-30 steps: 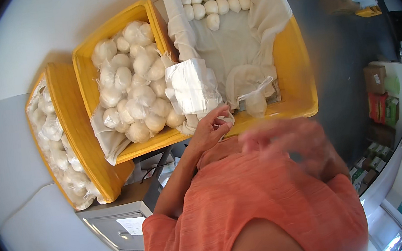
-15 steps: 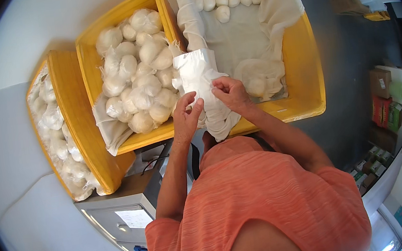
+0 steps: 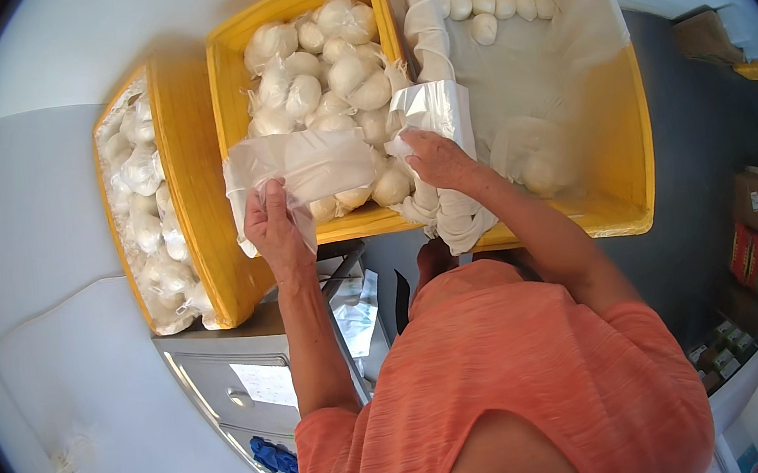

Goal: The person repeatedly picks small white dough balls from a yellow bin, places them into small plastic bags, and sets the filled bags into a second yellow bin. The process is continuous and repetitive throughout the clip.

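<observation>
My left hand (image 3: 276, 234) pinches a thin, clear plastic bag (image 3: 324, 160) between thumb and fingers. The bag spreads flat over the near part of the middle yellow crate (image 3: 323, 233), above bagged white dough balls (image 3: 288, 93). My right hand (image 3: 441, 162) is closed, its fingertips pinching whitish plastic at the left edge of a stack of plastic bags (image 3: 448, 102). That stack lies over the rims between the middle crate and the right crate (image 3: 618, 162). Bunched cloth (image 3: 457, 220) hangs just below it. Whether the pinched plastic belongs to the stack or another bag, I cannot tell.
Cloth (image 3: 527, 61) lines the right crate, with rows of bare dough balls (image 3: 502, 5) at its far end and a bagged clump (image 3: 539, 167) nearer. A tilted yellow crate (image 3: 206, 191) of bagged balls sits left, on a cabinet (image 3: 224, 357). Boxes (image 3: 756, 259) stand right.
My left hand has moved left, away from the stack, and now holds a spread plastic bag. My right hand remains by the stack. The whole view has shifted, so the crates appear farther right.
</observation>
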Demonstrator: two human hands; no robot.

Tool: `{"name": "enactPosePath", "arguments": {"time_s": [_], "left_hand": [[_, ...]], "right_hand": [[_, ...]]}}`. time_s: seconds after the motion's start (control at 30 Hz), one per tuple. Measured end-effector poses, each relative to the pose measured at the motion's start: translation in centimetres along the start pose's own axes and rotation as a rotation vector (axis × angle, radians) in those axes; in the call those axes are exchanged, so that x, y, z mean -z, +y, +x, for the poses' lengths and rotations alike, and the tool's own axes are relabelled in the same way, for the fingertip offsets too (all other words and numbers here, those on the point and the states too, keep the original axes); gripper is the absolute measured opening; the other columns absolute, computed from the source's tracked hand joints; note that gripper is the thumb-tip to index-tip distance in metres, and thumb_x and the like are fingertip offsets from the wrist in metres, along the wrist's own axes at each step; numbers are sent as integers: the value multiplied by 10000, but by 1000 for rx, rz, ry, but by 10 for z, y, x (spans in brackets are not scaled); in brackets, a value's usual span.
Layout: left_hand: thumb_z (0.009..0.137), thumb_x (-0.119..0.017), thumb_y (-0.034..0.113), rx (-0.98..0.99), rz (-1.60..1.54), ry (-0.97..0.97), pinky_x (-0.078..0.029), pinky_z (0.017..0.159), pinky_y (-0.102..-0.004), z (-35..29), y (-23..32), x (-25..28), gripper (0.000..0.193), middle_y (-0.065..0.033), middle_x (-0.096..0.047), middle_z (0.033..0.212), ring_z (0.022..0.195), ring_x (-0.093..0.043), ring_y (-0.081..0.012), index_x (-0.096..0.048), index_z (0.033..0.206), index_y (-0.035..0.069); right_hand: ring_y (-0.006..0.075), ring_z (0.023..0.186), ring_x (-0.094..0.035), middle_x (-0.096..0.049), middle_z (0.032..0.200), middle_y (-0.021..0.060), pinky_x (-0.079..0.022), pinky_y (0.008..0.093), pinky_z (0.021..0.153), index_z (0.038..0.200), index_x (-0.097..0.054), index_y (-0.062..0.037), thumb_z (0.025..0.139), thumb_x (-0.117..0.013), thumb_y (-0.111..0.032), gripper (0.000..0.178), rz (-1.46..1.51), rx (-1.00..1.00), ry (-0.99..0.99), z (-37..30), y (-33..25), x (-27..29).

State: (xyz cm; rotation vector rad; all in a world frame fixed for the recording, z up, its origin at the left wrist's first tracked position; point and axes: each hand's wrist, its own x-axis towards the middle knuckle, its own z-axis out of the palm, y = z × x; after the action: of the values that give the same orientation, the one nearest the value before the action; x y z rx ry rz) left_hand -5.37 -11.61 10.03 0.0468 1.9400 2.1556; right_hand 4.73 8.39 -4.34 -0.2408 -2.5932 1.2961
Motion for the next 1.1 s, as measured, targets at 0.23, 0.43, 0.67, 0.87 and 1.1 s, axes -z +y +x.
{"name": "enactPosePath", "arguments": {"time_s": [0.23, 0.43, 0.67, 0.87, 1.1], "left_hand": [[919, -514, 128, -5, -144, -54, -486, 820, -299, -39, 56, 31, 295, -72, -611, 1043, 912, -597, -151, -510, 1186, 4], [904, -559, 140, -129, 88, 21, -446, 793, -258, -43, 42, 37, 315, -68, -565, 1064, 923, -542, -138, -502, 1169, -22], [762, -714, 203, -514, 710, -266, -364, 936, -355, -50, 23, -31, 250, -156, -495, 1199, 1094, -480, -273, -602, 908, 35], [750, -661, 56, -116, 361, -645, -365, 934, -347, -31, -23, -115, 76, -113, -547, 1149, 1074, -504, -234, -592, 756, 27], [744, -664, 88, -221, 775, -526, -404, 885, -342, -3, -80, -129, 128, -129, -546, 1126, 1034, -521, -257, -569, 797, 22]], "right_hand": [[98, 895, -543, -634, 964, 50, -420, 234, 824, 998, -628, 26, 874, -562, -124, 206, 884, -224, -196, 17, -83, 27], [66, 737, -541, -615, 780, 8, -445, 215, 689, 926, -663, 10, 823, -664, -151, 192, 1191, -266, -298, 6, -113, 38], [17, 612, -466, -534, 659, -44, -391, 194, 529, 697, -569, -21, 742, -743, -128, 210, 851, -311, -135, -8, -103, 87], [52, 558, -423, -500, 603, -23, -369, 211, 503, 628, -510, -43, 707, -733, -98, 243, 638, -262, -108, -22, -64, 133], [88, 515, -465, -497, 609, -10, -384, 211, 474, 748, -539, -80, 773, -640, -33, 113, 1678, -755, 749, -21, 57, 192]]}}
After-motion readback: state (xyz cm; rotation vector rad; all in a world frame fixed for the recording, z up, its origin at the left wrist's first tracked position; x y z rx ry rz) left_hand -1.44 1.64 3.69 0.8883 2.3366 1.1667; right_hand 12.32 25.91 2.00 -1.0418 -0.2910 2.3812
